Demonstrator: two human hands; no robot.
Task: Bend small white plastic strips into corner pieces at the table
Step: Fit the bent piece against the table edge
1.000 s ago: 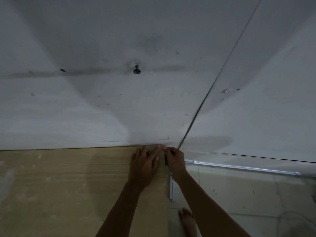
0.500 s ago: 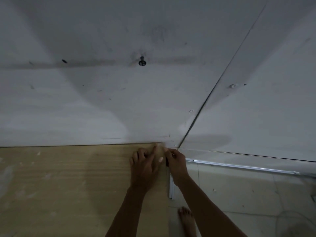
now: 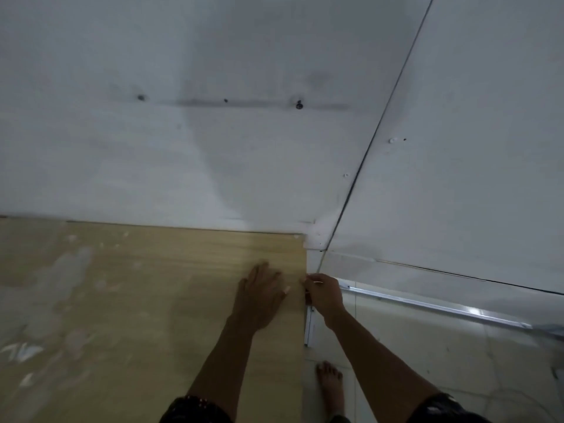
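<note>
Hands at the right edge of the bench (image 3: pixel 152 300). Left hand (image 3: pixel 262 290) flat on the wood, fingers straight and spread, holding nothing (blurred, so no finer detail). Right hand (image 3: pixel 326 293) just beside it, over the bench edge, fingers curled, pinching a pale sliver at the fingertips: by the look of it a white strip (image 3: pixel 316 281). Cannot tell whether bent yet or straight; too small and smeared. Directly below the right wrist, against the side of the bench, a longer white angled piece (image 3: pixel 309 328), running down towards the floor. Further out, at the far left of the bench top, a few white scraps (image 3: pixel 21 352) (possibly strips or offcuts, hard to say). Bare foot (image 3: pixel 331 383) on the tiled floor (image 3: pixel 427 361) under the right arm; metal rail (image 3: pixel 427 304) along the foot of the wall (image 3: pixel 213 148). Judged as mid-bend on one strip, with no pile of finished corners anywhere in view, so no telling how many done or left.
</note>
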